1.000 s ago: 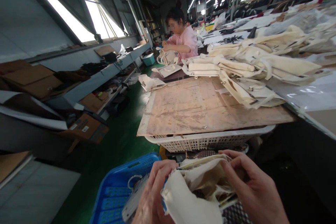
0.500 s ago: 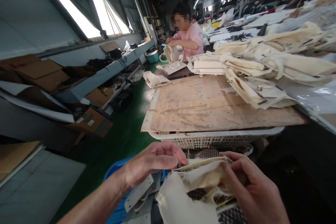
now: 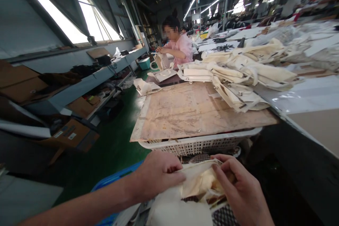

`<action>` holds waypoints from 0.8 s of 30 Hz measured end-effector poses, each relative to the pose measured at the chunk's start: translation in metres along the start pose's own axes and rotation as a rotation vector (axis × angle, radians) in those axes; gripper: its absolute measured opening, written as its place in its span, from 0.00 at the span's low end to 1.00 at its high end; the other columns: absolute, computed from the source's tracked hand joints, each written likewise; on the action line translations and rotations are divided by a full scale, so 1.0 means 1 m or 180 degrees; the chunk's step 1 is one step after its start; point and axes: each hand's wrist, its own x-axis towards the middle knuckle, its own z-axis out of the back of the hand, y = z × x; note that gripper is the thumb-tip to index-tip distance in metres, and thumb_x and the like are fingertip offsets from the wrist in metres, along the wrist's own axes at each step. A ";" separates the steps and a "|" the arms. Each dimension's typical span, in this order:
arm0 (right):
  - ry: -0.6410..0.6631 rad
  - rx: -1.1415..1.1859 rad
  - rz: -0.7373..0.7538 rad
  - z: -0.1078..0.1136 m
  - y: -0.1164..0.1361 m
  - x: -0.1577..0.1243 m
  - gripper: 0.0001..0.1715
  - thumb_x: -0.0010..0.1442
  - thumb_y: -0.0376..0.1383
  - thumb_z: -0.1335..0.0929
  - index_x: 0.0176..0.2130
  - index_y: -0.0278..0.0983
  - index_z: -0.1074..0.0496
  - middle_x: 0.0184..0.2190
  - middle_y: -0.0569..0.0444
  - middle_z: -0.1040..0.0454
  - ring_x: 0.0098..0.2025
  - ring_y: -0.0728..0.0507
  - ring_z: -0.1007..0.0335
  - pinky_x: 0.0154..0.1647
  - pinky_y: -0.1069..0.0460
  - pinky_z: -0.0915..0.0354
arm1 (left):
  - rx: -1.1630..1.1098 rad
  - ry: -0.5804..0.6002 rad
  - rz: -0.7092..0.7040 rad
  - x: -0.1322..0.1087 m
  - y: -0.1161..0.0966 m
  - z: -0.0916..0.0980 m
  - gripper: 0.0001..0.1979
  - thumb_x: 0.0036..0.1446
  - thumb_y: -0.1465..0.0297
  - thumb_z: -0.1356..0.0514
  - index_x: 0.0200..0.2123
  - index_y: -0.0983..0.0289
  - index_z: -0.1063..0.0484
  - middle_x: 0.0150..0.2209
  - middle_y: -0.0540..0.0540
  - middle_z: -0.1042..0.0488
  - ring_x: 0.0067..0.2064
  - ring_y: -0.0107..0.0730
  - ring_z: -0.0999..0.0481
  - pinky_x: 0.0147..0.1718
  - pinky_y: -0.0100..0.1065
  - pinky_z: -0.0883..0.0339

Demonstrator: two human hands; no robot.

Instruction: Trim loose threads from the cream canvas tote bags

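Observation:
A cream cloth bag (image 3: 180,208) with raw, frayed edges and a yellowish inside lies low in front of me, its mouth spread. My left hand (image 3: 160,174) is closed on its far rim, thumb on the near face and fingers curled behind. The right side of the same rim is pinched between the thumb and fingers of my right hand (image 3: 235,185). Black-and-white checked cloth (image 3: 225,215) shows beneath the bag. A blue basket (image 3: 113,178) with pale flat pieces stands at lower left, partly covered by my left forearm.
A worn brown board (image 3: 182,113) rests on a white plastic basket (image 3: 201,144) ahead. Cream bags (image 3: 238,67) are heaped on the table to the right. Beyond the board, a person in pink (image 3: 182,47) handles a similar bag. Shelving (image 3: 79,81) lines the left wall.
My left hand has turned over and closed on the bag's far rim, where its fingers were loosely curved before. My right hand keeps its pinch. The view has swung slightly right.

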 end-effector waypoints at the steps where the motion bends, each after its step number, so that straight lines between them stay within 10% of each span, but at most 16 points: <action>1: 0.0026 0.0073 -0.0019 0.002 -0.001 0.000 0.20 0.63 0.47 0.35 0.25 0.40 0.35 0.45 0.50 0.25 0.42 0.43 0.27 0.41 0.53 0.36 | 0.0086 -0.0208 -0.0147 -0.001 0.004 -0.006 0.10 0.58 0.68 0.42 0.29 0.64 0.23 0.26 0.48 0.26 0.29 0.26 0.29 0.28 0.26 0.43; 9: 0.0120 0.0571 -0.0132 0.009 -0.004 -0.002 0.19 0.60 0.47 0.31 0.24 0.39 0.30 0.46 0.50 0.24 0.41 0.44 0.26 0.39 0.56 0.33 | 0.0569 -0.1413 -0.1136 -0.003 0.032 -0.045 0.15 0.66 0.71 0.49 0.25 0.64 0.32 0.23 0.49 0.33 0.26 0.27 0.33 0.25 0.30 0.46; 18: -0.0318 0.0548 -0.0310 -0.003 -0.002 -0.004 0.21 0.57 0.48 0.30 0.21 0.38 0.32 0.42 0.48 0.21 0.36 0.44 0.25 0.32 0.57 0.32 | 0.0109 -0.1307 -0.1248 -0.005 0.039 -0.051 0.12 0.65 0.73 0.48 0.47 0.60 0.28 0.30 0.50 0.28 0.31 0.29 0.28 0.29 0.29 0.40; 24: -0.0384 0.0361 -0.0281 -0.002 -0.002 -0.003 0.22 0.58 0.48 0.30 0.21 0.37 0.33 0.39 0.48 0.21 0.34 0.45 0.25 0.30 0.57 0.31 | 0.0020 -0.0838 -0.1021 -0.005 0.027 -0.037 0.12 0.65 0.72 0.48 0.42 0.60 0.25 0.29 0.50 0.29 0.31 0.28 0.29 0.29 0.28 0.41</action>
